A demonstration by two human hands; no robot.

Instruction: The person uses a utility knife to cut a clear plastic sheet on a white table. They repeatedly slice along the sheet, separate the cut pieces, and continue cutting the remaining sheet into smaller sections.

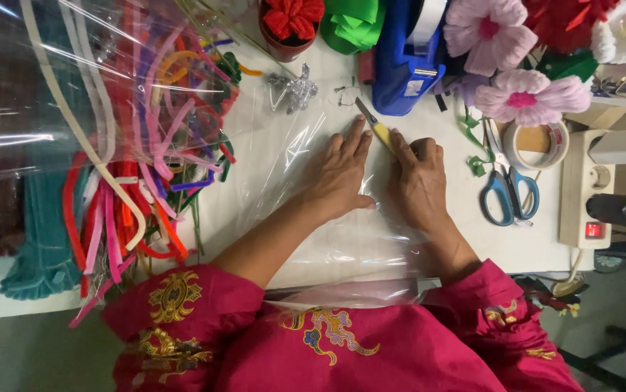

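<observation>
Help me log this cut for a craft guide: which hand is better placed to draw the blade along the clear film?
Right. The right hand already grips the yellow utility knife, blade angled onto the cellophane sheet. The left hand lies flat, pressing the sheet down beside it.

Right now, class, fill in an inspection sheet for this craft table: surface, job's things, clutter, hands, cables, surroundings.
Surface: white table, clear cellophane sheet spread on it.
Job's things: yellow utility knife, blade on the cellophane.
Clutter: pipe cleaners, blue-handled scissors, tape roll, blue tape dispenser, pink flowers.
Hands: left hand flat on the cellophane; right hand grips the knife.
Cables: power strip, plug in it.
Surroundings: grey floor.
</observation>
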